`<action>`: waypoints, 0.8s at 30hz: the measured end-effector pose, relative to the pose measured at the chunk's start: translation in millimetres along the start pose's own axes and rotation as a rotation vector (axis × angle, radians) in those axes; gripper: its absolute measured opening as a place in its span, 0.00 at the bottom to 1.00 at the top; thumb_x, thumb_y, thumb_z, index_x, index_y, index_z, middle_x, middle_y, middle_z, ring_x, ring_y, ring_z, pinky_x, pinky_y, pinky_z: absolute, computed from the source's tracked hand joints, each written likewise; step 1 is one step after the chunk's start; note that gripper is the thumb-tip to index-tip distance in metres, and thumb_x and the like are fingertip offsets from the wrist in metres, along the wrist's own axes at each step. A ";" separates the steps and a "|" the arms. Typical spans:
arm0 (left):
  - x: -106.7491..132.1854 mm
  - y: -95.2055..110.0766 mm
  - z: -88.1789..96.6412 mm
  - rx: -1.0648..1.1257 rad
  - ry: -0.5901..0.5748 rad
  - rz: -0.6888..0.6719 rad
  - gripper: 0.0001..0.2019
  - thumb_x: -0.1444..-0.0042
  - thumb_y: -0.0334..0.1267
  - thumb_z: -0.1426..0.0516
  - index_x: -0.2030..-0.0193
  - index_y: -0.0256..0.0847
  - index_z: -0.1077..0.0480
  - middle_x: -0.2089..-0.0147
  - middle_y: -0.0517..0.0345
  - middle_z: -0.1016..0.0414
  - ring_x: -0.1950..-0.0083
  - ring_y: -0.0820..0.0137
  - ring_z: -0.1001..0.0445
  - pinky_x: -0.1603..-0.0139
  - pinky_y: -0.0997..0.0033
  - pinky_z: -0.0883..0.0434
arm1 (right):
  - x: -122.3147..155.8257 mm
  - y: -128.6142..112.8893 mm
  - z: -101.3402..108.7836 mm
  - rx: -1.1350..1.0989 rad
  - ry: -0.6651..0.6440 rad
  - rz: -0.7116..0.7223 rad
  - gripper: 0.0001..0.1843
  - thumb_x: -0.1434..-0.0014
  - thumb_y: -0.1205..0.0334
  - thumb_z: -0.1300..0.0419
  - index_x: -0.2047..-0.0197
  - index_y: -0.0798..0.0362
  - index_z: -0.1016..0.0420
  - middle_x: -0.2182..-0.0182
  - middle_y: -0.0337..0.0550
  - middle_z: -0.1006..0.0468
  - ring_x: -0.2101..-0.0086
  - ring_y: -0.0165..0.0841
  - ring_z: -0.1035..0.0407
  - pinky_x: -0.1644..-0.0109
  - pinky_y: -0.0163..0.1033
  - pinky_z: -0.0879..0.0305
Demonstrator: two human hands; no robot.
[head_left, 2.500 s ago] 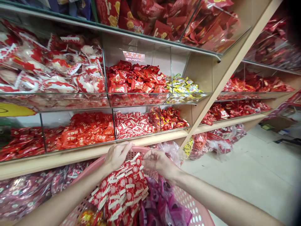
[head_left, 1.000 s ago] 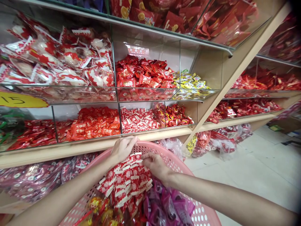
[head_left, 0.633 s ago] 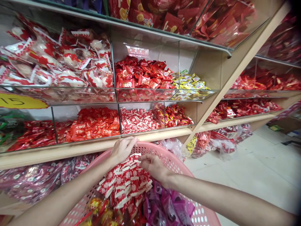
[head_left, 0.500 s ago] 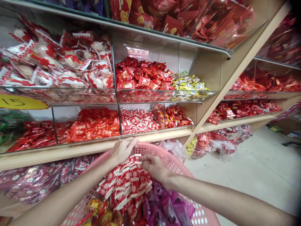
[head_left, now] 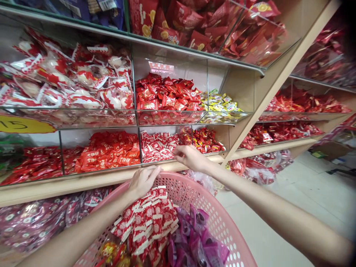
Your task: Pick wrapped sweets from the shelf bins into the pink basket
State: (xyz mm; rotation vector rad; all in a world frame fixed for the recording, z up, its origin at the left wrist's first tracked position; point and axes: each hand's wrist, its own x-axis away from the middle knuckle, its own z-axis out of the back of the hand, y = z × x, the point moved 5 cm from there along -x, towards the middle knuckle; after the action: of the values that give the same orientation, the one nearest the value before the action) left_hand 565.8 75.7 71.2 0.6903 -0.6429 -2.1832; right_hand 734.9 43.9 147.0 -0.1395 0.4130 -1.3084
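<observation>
My left hand (head_left: 143, 180) grips the far rim of a pink perforated basket (head_left: 222, 226), fingers curled over the edge. A strip of red-and-white candy packets (head_left: 147, 220) lies in the basket below it, beside purple packets (head_left: 191, 241). My right hand (head_left: 189, 155) reaches up at the glass front of the lower shelf bin, fingers pinched at the matching red-and-white candies (head_left: 157, 146). Whether it holds a packet is hidden by the fingers.
Glass-fronted bins (head_left: 133, 122) on wooden shelves hold red, orange-red and yellow sweets. A yellow price tag (head_left: 19, 125) sticks on the left. Bags of candy (head_left: 36, 222) sit under the bottom shelf. Tiled floor (head_left: 300, 200) lies to the right.
My right hand has left the candy strip in the basket and risen to the lower shelf bin. My left hand stays on the basket rim.
</observation>
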 end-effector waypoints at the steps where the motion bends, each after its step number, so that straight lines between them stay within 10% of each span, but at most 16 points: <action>1: 0.1 0.1 0.1 -0.003 -0.001 0.000 0.26 0.36 0.51 0.59 0.71 0.43 0.25 0.69 0.59 0.22 0.61 0.66 0.24 0.55 0.72 0.33 | -11.4 5.4 3.7 0.196 -0.033 0.010 0.10 0.44 0.72 0.47 0.61 0.56 0.26 0.63 0.48 0.22 0.62 0.35 0.29 0.58 0.37 0.37; 5: 0.3 1.0 0.5 0.011 -0.017 0.001 0.27 0.36 0.51 0.60 0.73 0.43 0.25 0.67 0.59 0.21 0.58 0.65 0.24 0.52 0.71 0.34 | -43.8 27.8 -6.1 0.620 -0.196 -0.032 0.16 0.44 0.75 0.47 0.54 0.58 0.27 0.58 0.56 0.22 0.53 0.42 0.31 0.52 0.41 0.38; 24: -0.1 2.0 1.4 0.000 -0.019 0.008 0.27 0.36 0.51 0.60 0.72 0.44 0.25 0.67 0.60 0.21 0.57 0.65 0.24 0.50 0.70 0.35 | -67.6 39.8 -36.7 0.650 -0.310 -0.133 0.20 0.41 0.76 0.51 0.47 0.60 0.32 0.51 0.58 0.25 0.48 0.43 0.35 0.49 0.45 0.39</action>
State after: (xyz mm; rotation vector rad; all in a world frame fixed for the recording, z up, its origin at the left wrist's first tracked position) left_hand 565.9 74.9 73.5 0.6674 -0.6546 -2.1845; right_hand 744.0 123.8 114.8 0.1785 -0.2974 -1.4628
